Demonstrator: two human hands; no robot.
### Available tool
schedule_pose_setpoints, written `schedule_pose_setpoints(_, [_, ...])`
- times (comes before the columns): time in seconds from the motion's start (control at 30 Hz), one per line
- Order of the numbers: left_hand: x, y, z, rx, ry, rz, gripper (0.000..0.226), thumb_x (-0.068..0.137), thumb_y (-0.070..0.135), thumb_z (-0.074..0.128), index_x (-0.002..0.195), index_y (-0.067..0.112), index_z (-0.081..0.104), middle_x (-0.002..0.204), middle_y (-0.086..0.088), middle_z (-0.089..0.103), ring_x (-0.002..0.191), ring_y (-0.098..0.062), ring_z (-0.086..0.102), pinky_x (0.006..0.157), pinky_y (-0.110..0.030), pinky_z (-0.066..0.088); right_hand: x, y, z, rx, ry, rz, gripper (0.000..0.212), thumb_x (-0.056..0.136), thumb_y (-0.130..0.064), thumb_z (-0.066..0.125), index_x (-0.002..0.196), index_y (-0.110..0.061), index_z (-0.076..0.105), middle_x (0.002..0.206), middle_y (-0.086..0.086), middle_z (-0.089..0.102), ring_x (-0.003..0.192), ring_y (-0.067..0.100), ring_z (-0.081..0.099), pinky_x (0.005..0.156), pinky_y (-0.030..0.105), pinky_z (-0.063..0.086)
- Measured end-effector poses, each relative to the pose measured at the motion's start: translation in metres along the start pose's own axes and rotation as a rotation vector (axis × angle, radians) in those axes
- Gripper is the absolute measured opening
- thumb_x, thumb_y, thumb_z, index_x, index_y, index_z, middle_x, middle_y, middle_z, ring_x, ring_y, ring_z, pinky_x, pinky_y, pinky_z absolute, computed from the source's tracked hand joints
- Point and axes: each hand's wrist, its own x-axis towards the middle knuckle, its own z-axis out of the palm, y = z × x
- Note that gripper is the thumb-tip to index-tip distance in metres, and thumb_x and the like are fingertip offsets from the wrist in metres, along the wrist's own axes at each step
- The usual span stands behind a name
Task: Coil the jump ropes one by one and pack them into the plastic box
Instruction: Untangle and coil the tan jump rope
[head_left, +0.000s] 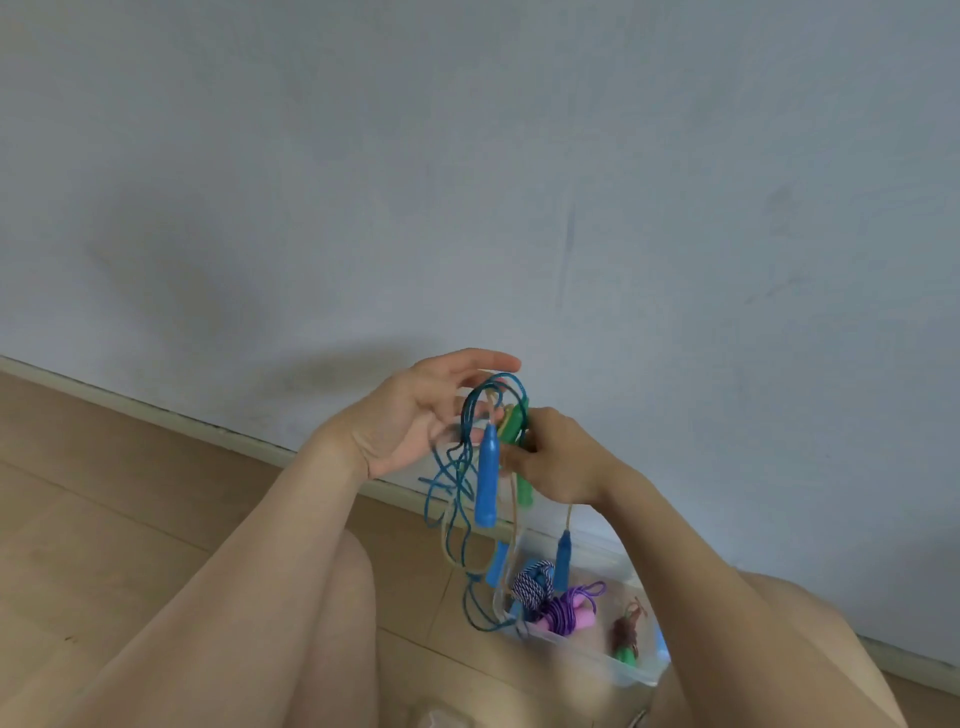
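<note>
My right hand (558, 457) grips a bunch of jump ropes at chest height: a blue handle (487, 480) hangs down, and green handles (519, 426) sit beside it. Loops of blue cord (449, 499) and a pale cord dangle from the bunch towards the floor. My left hand (415, 415) is held up next to the bunch with fingers spread, and the blue cord arcs over its fingertips. Below stands a clear plastic box (631, 670) holding a coiled purple rope with pink handles (563, 610), a blue-and-white braided rope (530, 584) and a brown rope (626, 631).
I sit on a wooden floor (130, 519) with my knees raised on either side of the box. A grey wall (467, 182) with a pale skirting board runs close behind the box.
</note>
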Motion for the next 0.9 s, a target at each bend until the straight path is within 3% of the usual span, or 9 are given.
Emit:
schedule_pose_setpoints(0.1, [0.006, -0.005, -0.003, -0.041, 0.313, -0.056, 0.043, 0.090, 0.020, 0.054, 0.128, 0.004, 0.068, 0.119, -0.015, 0.049, 0.085, -0.033, 0.065, 0.079, -0.050, 0.061, -0.002, 0.001, -0.002, 0.039, 0.064, -0.070, 0.015, 0.097, -0.016, 0.060, 0.099, -0.027, 0.069, 0.080, -0.012, 0.074, 0.073, 0.012, 0.069, 0.075, 0.038, 0.058])
schedule_pose_setpoints(0.17, [0.012, -0.012, -0.009, 0.375, 0.471, -0.073, 0.032, 0.098, 0.008, 0.048, 0.117, 0.015, 0.073, 0.119, -0.009, 0.055, 0.086, -0.026, 0.065, 0.071, -0.041, 0.061, -0.004, 0.000, -0.004, 0.078, 0.084, -0.125, 0.037, 0.089, -0.004, 0.053, 0.106, -0.031, 0.071, 0.096, -0.003, 0.077, 0.089, 0.023, 0.073, 0.086, 0.048, 0.060])
schedule_pose_setpoints(0.27, [0.013, -0.019, -0.015, 0.892, 0.261, -0.144, 0.043, 0.090, -0.004, 0.056, 0.118, 0.024, 0.072, 0.102, 0.005, 0.067, 0.093, -0.018, 0.066, 0.073, -0.025, 0.048, -0.005, -0.003, -0.004, 0.140, 0.136, -0.194, 0.037, 0.091, -0.002, 0.053, 0.104, -0.031, 0.072, 0.096, 0.004, 0.077, 0.090, 0.033, 0.073, 0.083, 0.056, 0.061])
schedule_pose_setpoints(0.37, [0.014, -0.027, -0.015, 1.021, 0.158, -0.205, 0.015, 0.087, 0.027, 0.071, 0.100, 0.020, 0.072, 0.085, -0.006, 0.069, 0.079, -0.024, 0.064, 0.074, -0.037, 0.050, -0.009, -0.006, -0.006, 0.271, 0.178, -0.226, 0.030, 0.097, 0.003, 0.061, 0.111, -0.021, 0.073, 0.102, 0.000, 0.078, 0.099, 0.022, 0.075, 0.092, 0.048, 0.060])
schedule_pose_setpoints(0.43, [0.018, -0.031, -0.019, 1.026, 0.254, -0.142, 0.014, 0.089, 0.035, 0.073, 0.090, 0.022, 0.071, 0.077, -0.006, 0.067, 0.074, -0.023, 0.060, 0.071, -0.036, 0.045, -0.010, -0.003, -0.008, 0.324, 0.183, -0.229, 0.026, 0.099, 0.000, 0.065, 0.114, -0.020, 0.073, 0.102, 0.000, 0.078, 0.098, 0.025, 0.075, 0.092, 0.049, 0.060])
schedule_pose_setpoints(0.53, [0.019, -0.030, -0.022, 0.899, 0.382, -0.036, 0.013, 0.090, 0.032, 0.078, 0.100, 0.029, 0.071, 0.082, 0.004, 0.079, 0.076, -0.014, 0.069, 0.075, -0.032, 0.050, -0.014, -0.001, -0.015, 0.380, 0.191, -0.213, 0.024, 0.098, 0.000, 0.067, 0.113, -0.017, 0.075, 0.093, -0.002, 0.077, 0.083, 0.020, 0.069, 0.083, 0.038, 0.059])
schedule_pose_setpoints(0.67, [0.018, -0.027, -0.020, 0.825, 0.388, 0.052, 0.005, 0.094, 0.025, 0.077, 0.089, 0.023, 0.077, 0.080, 0.003, 0.079, 0.074, -0.011, 0.073, 0.081, -0.031, 0.054, -0.020, 0.000, -0.021, 0.475, 0.178, -0.113, 0.022, 0.097, 0.000, 0.069, 0.112, -0.016, 0.074, 0.088, 0.005, 0.073, 0.078, 0.012, 0.064, 0.071, 0.026, 0.055])
schedule_pose_setpoints(0.8, [0.022, -0.020, -0.013, 0.563, 0.498, 0.053, 0.026, 0.103, 0.014, 0.054, 0.085, 0.009, 0.072, 0.061, 0.000, 0.057, 0.055, -0.019, 0.055, 0.070, -0.039, 0.058, -0.027, 0.001, -0.021, 0.644, -0.002, 0.109, 0.043, 0.093, 0.012, 0.062, 0.124, -0.018, 0.063, 0.089, 0.009, 0.069, 0.074, 0.020, 0.062, 0.067, 0.032, 0.054])
schedule_pose_setpoints(0.9, [0.024, -0.012, -0.010, 0.359, 0.684, 0.068, 0.028, 0.098, 0.011, 0.050, 0.076, 0.014, 0.069, 0.056, 0.008, 0.041, 0.051, -0.016, 0.039, 0.060, -0.035, 0.048, -0.029, 0.000, -0.023, 0.715, -0.084, 0.149, 0.057, 0.092, 0.017, 0.056, 0.130, -0.025, 0.063, 0.092, 0.003, 0.070, 0.078, 0.017, 0.065, 0.071, 0.030, 0.056])
